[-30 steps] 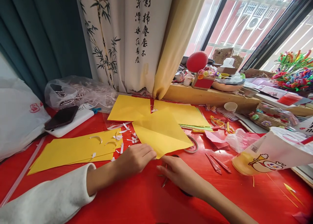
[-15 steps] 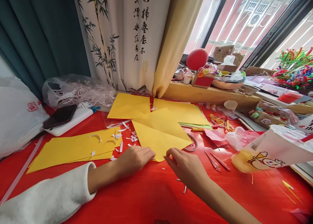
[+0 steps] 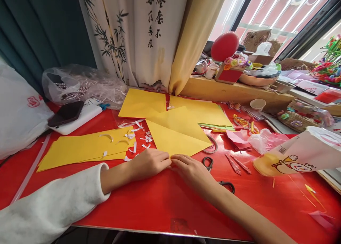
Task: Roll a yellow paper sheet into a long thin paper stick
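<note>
A yellow sheet of paper [image 3: 176,141] with a crease across it lies on the red table, its near corner towards me. My left hand [image 3: 153,162] pinches that corner from the left, fingers closed. From the right, my right hand [image 3: 189,167] is closed on the same corner, fingertips almost against the left ones. The fingers hide the corner itself. Beneath my right wrist lies a pair of scissors [image 3: 208,163], partly covered, with both black handles showing.
Stacked yellow strips [image 3: 82,148] with white paper scraps [image 3: 146,139] lie left. More yellow sheets [image 3: 144,103] are behind. A drink cup [image 3: 289,155] lies tilted at right, near pink pointed paper pieces [image 3: 234,164]. A phone [image 3: 66,113] rests far left.
My right hand has moved left until its fingertips meet my left hand's at the sheet's corner. The scissors' handles now show. The view has tilted down, bringing the table's front edge in.
</note>
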A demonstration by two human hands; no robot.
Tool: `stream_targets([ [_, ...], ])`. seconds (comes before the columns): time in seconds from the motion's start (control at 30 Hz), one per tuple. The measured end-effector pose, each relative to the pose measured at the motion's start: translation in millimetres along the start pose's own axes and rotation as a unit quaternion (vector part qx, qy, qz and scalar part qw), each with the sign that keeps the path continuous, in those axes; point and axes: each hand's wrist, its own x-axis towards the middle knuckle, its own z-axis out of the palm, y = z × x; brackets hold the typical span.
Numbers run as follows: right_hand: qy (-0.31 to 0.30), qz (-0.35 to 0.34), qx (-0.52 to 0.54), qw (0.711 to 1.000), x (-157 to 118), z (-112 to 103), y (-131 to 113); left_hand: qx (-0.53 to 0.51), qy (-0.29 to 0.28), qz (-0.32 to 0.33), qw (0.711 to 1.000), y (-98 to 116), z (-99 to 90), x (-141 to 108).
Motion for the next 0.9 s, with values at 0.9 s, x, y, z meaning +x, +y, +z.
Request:
stream_targets([
  [0.9, -0.037, -0.072, -0.008, 0.997, 4.7, -10.9, 17.2, 0.023, -0.037, 0.031, 0.999, -7.7, -3.1, -5.0],
])
